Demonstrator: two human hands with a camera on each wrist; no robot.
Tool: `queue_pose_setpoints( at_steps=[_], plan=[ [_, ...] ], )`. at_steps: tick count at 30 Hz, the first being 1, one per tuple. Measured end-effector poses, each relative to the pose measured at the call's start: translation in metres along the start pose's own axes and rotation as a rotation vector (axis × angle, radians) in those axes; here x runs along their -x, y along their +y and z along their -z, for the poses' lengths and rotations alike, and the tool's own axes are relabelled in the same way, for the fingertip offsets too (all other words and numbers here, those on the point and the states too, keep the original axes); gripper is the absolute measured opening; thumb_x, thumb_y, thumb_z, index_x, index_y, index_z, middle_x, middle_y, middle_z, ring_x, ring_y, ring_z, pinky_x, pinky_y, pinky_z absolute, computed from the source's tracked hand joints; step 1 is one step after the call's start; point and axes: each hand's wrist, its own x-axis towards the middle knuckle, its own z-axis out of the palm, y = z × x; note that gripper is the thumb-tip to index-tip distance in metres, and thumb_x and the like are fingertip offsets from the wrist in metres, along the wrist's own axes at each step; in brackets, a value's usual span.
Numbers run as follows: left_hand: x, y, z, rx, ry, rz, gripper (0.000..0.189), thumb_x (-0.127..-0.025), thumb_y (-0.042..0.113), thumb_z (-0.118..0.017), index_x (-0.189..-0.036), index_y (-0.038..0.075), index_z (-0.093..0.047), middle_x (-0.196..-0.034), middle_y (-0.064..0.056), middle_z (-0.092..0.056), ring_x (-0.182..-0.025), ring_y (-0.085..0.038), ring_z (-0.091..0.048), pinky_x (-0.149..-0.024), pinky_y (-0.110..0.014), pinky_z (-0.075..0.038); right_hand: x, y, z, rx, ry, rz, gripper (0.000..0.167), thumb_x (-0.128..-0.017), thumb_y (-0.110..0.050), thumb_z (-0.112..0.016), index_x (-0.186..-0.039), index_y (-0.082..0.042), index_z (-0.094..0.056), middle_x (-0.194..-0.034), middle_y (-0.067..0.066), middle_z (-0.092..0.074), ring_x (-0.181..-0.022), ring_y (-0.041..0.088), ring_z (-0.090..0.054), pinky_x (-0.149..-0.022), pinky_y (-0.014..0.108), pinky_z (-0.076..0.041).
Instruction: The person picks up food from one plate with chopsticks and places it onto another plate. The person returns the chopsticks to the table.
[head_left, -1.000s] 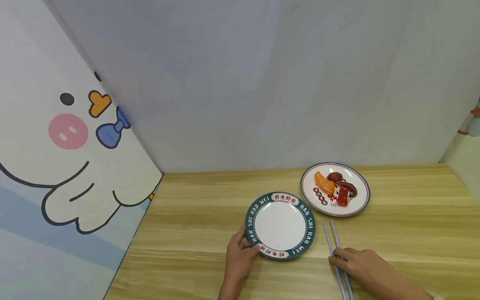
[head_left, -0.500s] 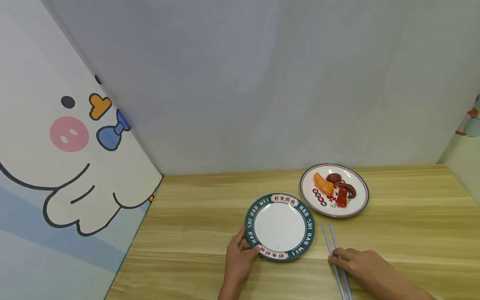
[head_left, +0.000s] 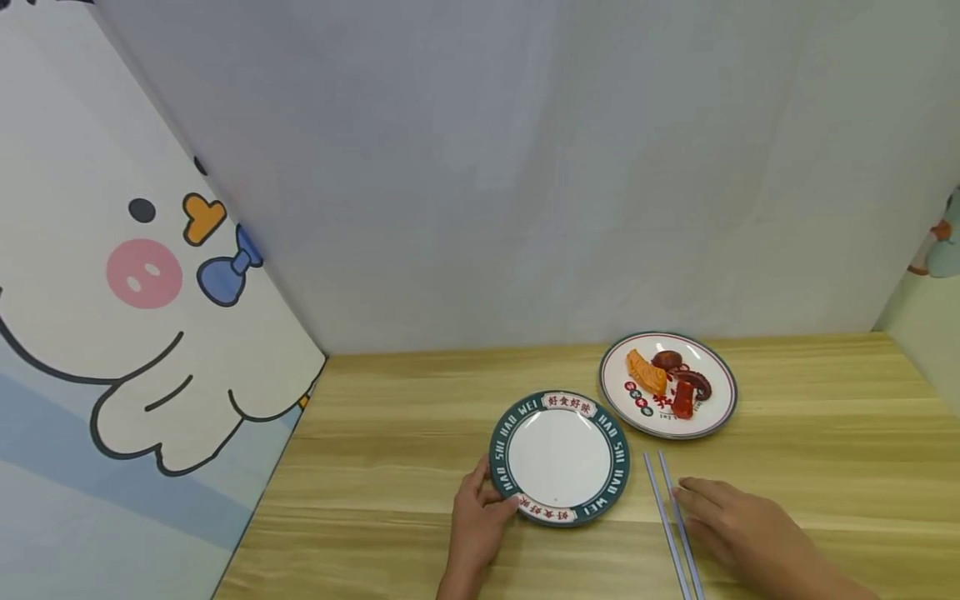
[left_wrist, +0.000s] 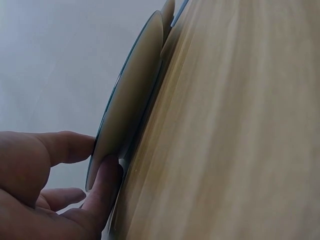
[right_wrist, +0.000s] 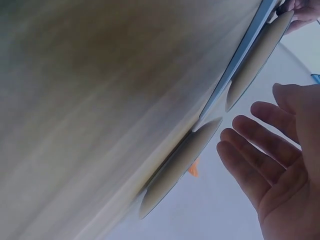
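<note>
My left hand (head_left: 478, 518) grips the lower left rim of a plate (head_left: 558, 457) with a dark green lettered border and a white middle. In the left wrist view the fingers and thumb (left_wrist: 65, 200) pinch the plate's edge from above and below. Two pale blue chopsticks (head_left: 666, 523) lie side by side on the table, right of that plate. Just right of the chopsticks is my right hand (head_left: 750, 537). The right wrist view shows its fingers (right_wrist: 252, 142) extended and apart from the chopsticks (right_wrist: 236, 65), holding nothing.
Behind the chopsticks stands a white plate (head_left: 618, 396) bearing an orange food piece (head_left: 647, 373), a red block (head_left: 683, 402), a brown round piece (head_left: 667, 360) and a curled tentacle (head_left: 699, 382). A pale wall (head_left: 525, 208) borders the wooden table's back; a cartoon-printed panel (head_left: 247, 358) borders its left.
My right hand has let go of the chopsticks and drawn slightly right, its fingers loosening. The chopsticks stay on the table. My left hand keeps its hold on the green-rimmed plate.
</note>
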Motion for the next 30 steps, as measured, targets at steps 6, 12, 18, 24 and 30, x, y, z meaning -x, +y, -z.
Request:
queue_pose_setpoints(
  at_steps=[6, 12, 18, 24, 30],
  plan=[
    [-0.002, -0.001, 0.001, -0.007, 0.006, -0.011, 0.081, -0.083, -0.009, -0.076, -0.157, -0.007, -0.042, -0.134, -0.018, -0.056, -0.099, -0.02, -0.064, -0.074, -0.023, -0.058, 0.003, 0.005, 0.004, 0.005, 0.001, -0.068, 0.06, -0.111, -0.053, -0.038, -0.12, -0.008, -0.078, -0.118, 0.008, -0.076, -0.098, 0.025, -0.075, -0.077, 0.042, -0.064],
    [0.0, -0.001, 0.005, -0.035, 0.035, -0.07, 0.08, -0.082, -0.006, -0.077, -0.155, -0.009, -0.043, -0.134, -0.02, -0.056, -0.097, -0.021, -0.066, -0.073, -0.022, -0.057, 0.004, 0.009, 0.002, 0.015, 0.07, -0.083, 0.072, -0.112, -0.054, -0.025, -0.115, -0.005, -0.078, -0.115, 0.011, -0.076, -0.094, 0.028, -0.075, -0.074, 0.044, -0.063],
    [-0.001, 0.003, 0.011, -0.105, 0.084, -0.098, 0.071, -0.089, 0.003, -0.077, -0.153, -0.006, -0.048, -0.138, -0.02, -0.057, -0.102, -0.024, -0.068, -0.078, -0.028, -0.06, 0.005, 0.013, 0.002, 0.03, 0.123, -0.096, 0.076, -0.112, -0.055, -0.022, -0.111, -0.003, -0.078, -0.111, 0.011, -0.076, -0.09, 0.028, -0.075, -0.072, 0.044, -0.061],
    [-0.001, 0.005, 0.017, -0.122, 0.07, -0.126, 0.066, -0.098, 0.016, -0.073, -0.155, -0.004, -0.045, -0.149, -0.026, -0.051, -0.117, -0.038, -0.067, -0.094, -0.045, -0.061, 0.006, 0.017, 0.006, 0.033, 0.169, -0.114, 0.077, -0.112, -0.055, -0.022, -0.111, 0.0, -0.077, -0.11, 0.015, -0.075, -0.087, 0.031, -0.075, -0.067, 0.048, -0.06],
    [0.001, 0.008, 0.02, -0.257, 0.096, -0.176, 0.07, -0.101, 0.027, -0.071, -0.157, -0.002, -0.043, -0.161, -0.029, -0.041, -0.147, -0.051, -0.041, -0.12, -0.064, -0.035, 0.009, 0.018, 0.011, 0.042, 0.166, -0.158, 0.077, -0.111, -0.057, -0.024, -0.116, 0.0, -0.075, -0.114, 0.017, -0.074, -0.092, 0.034, -0.074, -0.074, 0.051, -0.058]
  ],
)
